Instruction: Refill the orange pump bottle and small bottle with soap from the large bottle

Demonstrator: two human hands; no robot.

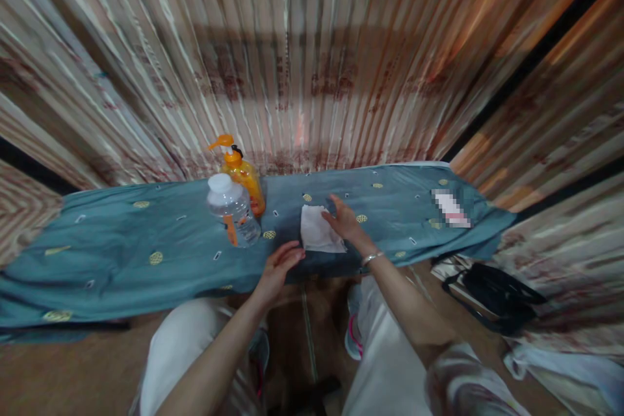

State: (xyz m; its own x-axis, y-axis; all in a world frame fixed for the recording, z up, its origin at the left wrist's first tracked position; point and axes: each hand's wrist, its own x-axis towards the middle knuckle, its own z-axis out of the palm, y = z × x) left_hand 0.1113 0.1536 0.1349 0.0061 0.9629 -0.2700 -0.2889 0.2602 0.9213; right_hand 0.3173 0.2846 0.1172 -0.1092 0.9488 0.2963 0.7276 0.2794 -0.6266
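White cloth (319, 235), squarish and slightly wrinkled, is lying on the desk (117, 227), between the two hands. The left hand (283, 263) is reaching to its near left corner; the right hand (344, 221) is spreading over its right edge, thumb inward. The hands are holding apart from each other, fingers loosely extended and clamping nothing; whether the fingertips are touching the cloth, one cannot tell.

Handling (judged): so thin and soft a sheet is probably calling for light fingertips at opposite edges, with even, gentle tension; pressing or dragging would be risking creases and rucking the teal cover (185, 257) beneath.

Leftward, a clear bottle (240, 221) with a white cap is standing just in front of an orange pump bottle (248, 183). Well to the right, a pixelated item (451, 208) is lying. Beyond the desk's right end, a dark bag (497, 292) is resting lower down.

Counts: the view is showing one cloth, two bottles (one clear, one orange), one pixelated item, one dark bag and two hands.
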